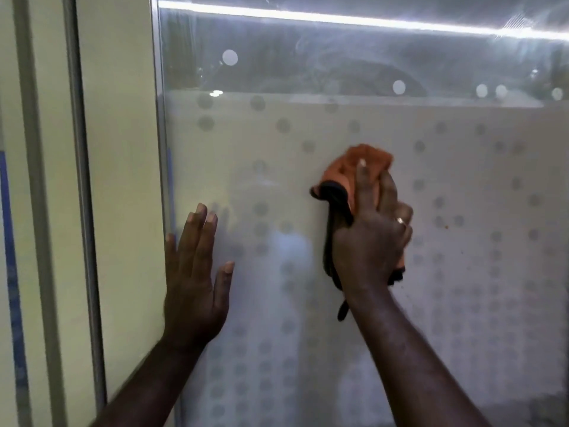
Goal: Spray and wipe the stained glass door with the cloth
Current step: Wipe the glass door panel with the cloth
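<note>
Glass: the glass door [354,124] fills most of the view, frosted with rows of dots below and clear along its top edge, where smears and swirls show under a reflected strip light.
Frame: a pale wall and metal frame [83,180] run along the door's left edge.
Left hand [195,272]: flat on the glass by the left edge, fingers straight and spread, holding nothing; it looks to be steadying the door.
Right hand [374,238]: its grip is curled round the bunched orange cloth [357,167], pressing it to the frosted part near the middle of the door.
Stains: a few small brown specks [445,225] sit on the glass to the right of the cloth.
Spray bottle: none in view.
Progress: I'd judge wiping is under way, spraying likely done for this patch; the specks and the hazy top band are left.
</note>
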`<action>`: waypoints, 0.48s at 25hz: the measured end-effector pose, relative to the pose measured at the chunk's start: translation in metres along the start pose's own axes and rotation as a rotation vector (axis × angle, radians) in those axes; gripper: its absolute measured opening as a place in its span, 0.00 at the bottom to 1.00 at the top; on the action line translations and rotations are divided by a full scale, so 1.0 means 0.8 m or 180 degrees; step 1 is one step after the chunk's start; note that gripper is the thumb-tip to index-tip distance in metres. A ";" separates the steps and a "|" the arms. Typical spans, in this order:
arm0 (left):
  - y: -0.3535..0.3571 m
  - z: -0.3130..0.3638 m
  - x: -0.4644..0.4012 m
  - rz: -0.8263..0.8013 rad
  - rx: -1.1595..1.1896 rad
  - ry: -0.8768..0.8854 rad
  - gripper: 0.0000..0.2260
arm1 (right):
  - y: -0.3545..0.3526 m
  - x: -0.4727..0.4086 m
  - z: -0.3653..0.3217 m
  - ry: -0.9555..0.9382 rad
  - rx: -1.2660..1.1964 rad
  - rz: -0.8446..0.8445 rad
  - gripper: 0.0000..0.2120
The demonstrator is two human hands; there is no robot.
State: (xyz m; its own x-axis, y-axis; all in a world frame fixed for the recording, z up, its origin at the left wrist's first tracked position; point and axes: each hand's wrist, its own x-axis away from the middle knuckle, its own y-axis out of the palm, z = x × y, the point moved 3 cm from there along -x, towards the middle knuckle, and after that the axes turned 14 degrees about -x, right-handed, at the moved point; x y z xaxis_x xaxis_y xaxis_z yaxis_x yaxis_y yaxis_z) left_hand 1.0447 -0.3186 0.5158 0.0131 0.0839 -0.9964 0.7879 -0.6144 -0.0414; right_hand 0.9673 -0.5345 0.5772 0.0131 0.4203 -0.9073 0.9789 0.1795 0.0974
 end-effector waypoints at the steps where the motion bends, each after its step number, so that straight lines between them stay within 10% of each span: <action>1: 0.000 0.001 -0.001 -0.0004 -0.0008 -0.0017 0.25 | -0.003 0.019 0.004 0.0125 -0.0031 0.0060 0.35; 7: 0.009 0.019 -0.002 -0.0036 -0.0052 0.0123 0.25 | 0.029 0.009 -0.065 -0.0933 -0.0283 -0.0534 0.39; 12: 0.009 0.021 -0.004 -0.0053 -0.0057 0.0051 0.25 | -0.025 -0.043 0.054 0.0202 -0.0037 0.0134 0.32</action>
State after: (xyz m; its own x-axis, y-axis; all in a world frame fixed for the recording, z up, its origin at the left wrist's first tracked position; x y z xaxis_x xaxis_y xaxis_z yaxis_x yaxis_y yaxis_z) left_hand 1.0402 -0.3364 0.5172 0.0099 0.1067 -0.9942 0.7990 -0.5987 -0.0563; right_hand 0.9560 -0.5912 0.5888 0.0408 0.4833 -0.8745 0.9753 0.1709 0.1399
